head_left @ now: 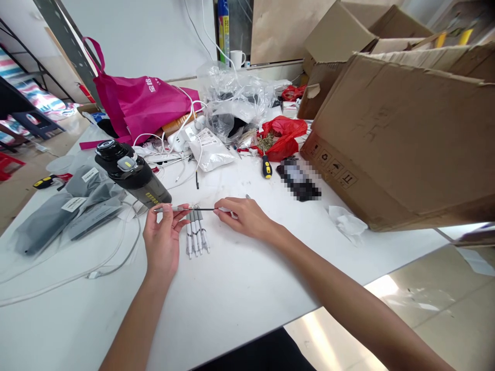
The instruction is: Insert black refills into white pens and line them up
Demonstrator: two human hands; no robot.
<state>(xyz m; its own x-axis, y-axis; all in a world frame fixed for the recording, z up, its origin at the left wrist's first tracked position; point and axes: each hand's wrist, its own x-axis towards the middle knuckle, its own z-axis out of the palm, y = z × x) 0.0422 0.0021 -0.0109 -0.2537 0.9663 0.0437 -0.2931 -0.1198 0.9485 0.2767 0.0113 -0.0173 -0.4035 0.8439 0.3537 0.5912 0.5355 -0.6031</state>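
My left hand pinches a pen barrel by its end, held level just above the white table. A thin dark refill sticks out of the barrel toward my right hand, whose fingertips grip the refill's other end. Under the gap between both hands lie several grey-and-white pens, side by side on the table. A dark water bottle stands tilted just left of my left hand.
A large cardboard box fills the right side, overhanging the table edge. Grey plastic pouches and white cables lie at left. A pink bag, clear plastic bags, a red bag, a screwdriver and crumpled tissue crowd the back.
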